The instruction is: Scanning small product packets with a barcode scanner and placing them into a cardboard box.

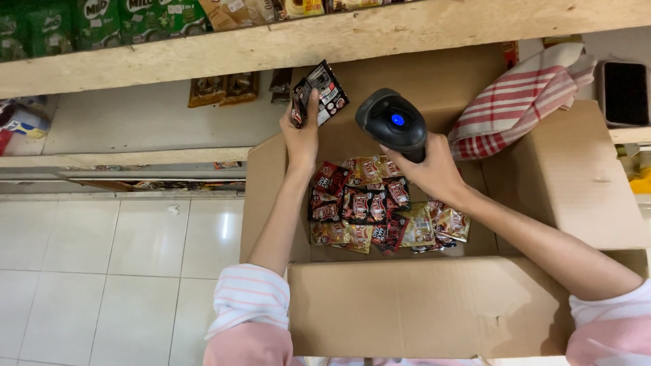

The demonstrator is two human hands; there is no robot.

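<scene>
White tiled floor (135,271) under rough wooden shelves (339,37), open brown cardboard box (420,312) of small sachets (369,203), left hand (302,135) pinching a black foil sachet (320,91), right hand (430,166) closed around a black handheld scanner (393,122), shelf goods cut off at top.

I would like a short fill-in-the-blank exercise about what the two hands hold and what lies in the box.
1. The left hand holds up a small dark ____ above the cardboard box.
2. The right hand grips a black handheld ____ with a blue light on top.
3. Many small packets lie at the bottom of the open ____.
4. A red and white striped ____ lies at the box's far right corner.

Missing words: sachet; scanner; box; cloth
</scene>
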